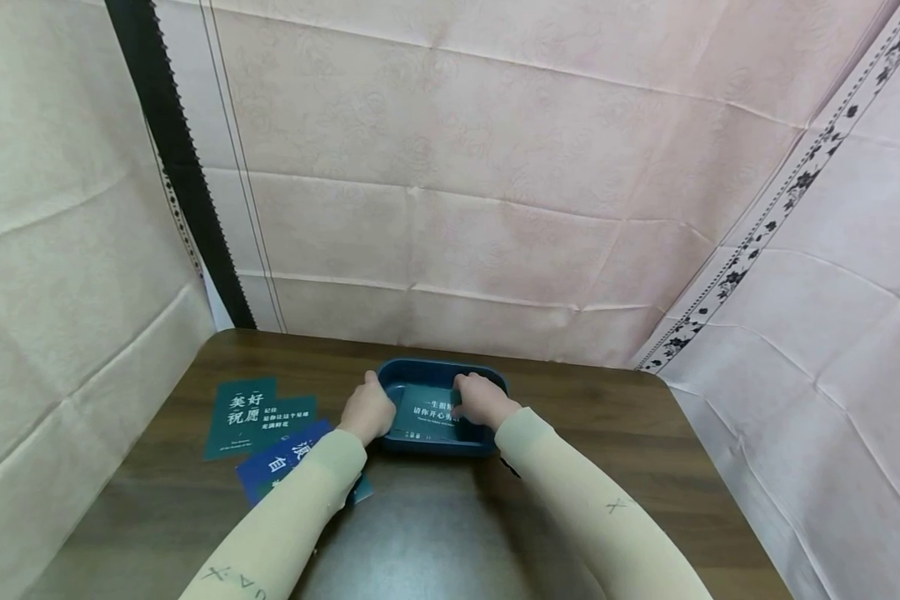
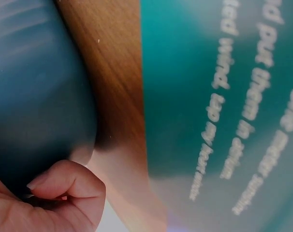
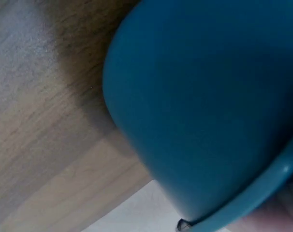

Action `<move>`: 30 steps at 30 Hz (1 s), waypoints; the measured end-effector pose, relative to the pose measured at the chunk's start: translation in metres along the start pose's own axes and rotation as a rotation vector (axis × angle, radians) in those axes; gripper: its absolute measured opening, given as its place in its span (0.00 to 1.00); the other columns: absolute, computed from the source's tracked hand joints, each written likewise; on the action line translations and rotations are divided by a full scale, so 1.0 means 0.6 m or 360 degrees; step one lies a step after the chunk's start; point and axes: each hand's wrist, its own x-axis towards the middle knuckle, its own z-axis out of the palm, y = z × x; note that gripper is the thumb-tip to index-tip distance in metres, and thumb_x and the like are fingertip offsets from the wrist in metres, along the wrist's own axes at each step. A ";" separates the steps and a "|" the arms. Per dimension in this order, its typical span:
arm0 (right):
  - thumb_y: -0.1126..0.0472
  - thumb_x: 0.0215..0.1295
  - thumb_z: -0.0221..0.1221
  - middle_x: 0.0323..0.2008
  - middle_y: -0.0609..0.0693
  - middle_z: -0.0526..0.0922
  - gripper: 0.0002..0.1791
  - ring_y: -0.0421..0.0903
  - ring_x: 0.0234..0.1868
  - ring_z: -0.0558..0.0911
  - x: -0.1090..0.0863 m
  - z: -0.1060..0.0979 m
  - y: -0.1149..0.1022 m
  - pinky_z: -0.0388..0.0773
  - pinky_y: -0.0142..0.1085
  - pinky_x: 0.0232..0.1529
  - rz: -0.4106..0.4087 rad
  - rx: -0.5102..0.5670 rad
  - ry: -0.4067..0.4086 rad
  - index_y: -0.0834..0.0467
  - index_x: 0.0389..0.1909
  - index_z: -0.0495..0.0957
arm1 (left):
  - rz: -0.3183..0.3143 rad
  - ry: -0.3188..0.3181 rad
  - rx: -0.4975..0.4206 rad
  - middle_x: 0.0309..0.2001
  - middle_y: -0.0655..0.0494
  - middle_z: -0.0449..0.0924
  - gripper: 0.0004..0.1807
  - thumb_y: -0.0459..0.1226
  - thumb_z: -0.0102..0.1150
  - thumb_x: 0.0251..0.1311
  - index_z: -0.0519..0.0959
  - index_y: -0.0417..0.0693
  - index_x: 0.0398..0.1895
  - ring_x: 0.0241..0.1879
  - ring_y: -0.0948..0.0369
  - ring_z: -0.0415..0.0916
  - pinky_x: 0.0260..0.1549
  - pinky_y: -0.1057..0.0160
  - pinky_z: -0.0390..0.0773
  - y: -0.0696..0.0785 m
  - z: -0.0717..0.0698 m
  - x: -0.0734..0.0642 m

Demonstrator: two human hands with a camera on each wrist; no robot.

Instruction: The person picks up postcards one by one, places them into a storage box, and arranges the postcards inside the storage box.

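Note:
A dark blue plastic tray (image 1: 438, 449) stands at the far middle of the table, with a green card (image 1: 423, 408) printed in white characters inside it. My left hand (image 1: 367, 408) grips the tray's left rim; in the left wrist view its thumb and finger curl at the tray's edge (image 2: 35, 96). Over the tray's right side, my right hand (image 1: 483, 402) reaches in and pinches the green card near its right edge, its fingers covering part of the print. The right wrist view shows mostly the tray's outer wall (image 3: 195, 106), with little of the hand.
Left of the tray lie two overlapping green cards (image 1: 228, 433) and a blue card (image 1: 253, 479), partly behind my left sleeve. Another green card's corner (image 1: 362, 490) shows beside that sleeve. Pale cloth (image 1: 435, 250) hangs behind the wooden table (image 1: 607, 433) and at both sides.

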 end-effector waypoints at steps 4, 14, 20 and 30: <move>0.52 0.60 0.67 0.48 0.52 0.77 0.26 0.45 0.46 0.76 0.004 0.005 0.003 0.75 0.42 0.52 0.0008 -0.0016 -0.0004 0.57 0.56 0.75 | 0.0003 0.0000 0.0002 0.52 0.36 0.74 0.40 0.35 0.49 0.67 0.39 0.36 0.74 0.35 0.49 0.75 0.38 0.51 0.77 0.001 0.000 -0.001; 0.53 0.60 0.67 0.49 0.53 0.77 0.26 0.46 0.46 0.76 0.000 0.005 0.001 0.75 0.43 0.53 -0.0001 -0.0004 -0.0010 0.58 0.57 0.75 | 0.0010 0.0014 0.0003 0.49 0.37 0.75 0.39 0.35 0.49 0.67 0.41 0.37 0.74 0.34 0.49 0.75 0.36 0.52 0.77 0.000 0.000 -0.001; 0.52 0.61 0.66 0.50 0.53 0.77 0.26 0.46 0.46 0.76 0.001 0.008 0.002 0.75 0.43 0.53 0.0000 -0.0012 -0.0004 0.58 0.58 0.74 | 0.0006 0.0010 -0.0005 0.45 0.39 0.75 0.40 0.35 0.49 0.67 0.40 0.37 0.74 0.31 0.50 0.75 0.31 0.56 0.76 0.001 -0.001 -0.002; 0.52 0.62 0.65 0.50 0.54 0.76 0.26 0.46 0.45 0.76 -0.002 0.011 0.002 0.75 0.43 0.52 0.0008 0.0013 -0.0009 0.57 0.58 0.74 | 0.0015 0.0003 -0.0028 0.42 0.40 0.75 0.40 0.35 0.50 0.67 0.39 0.37 0.74 0.29 0.51 0.75 0.27 0.58 0.75 0.001 -0.001 -0.004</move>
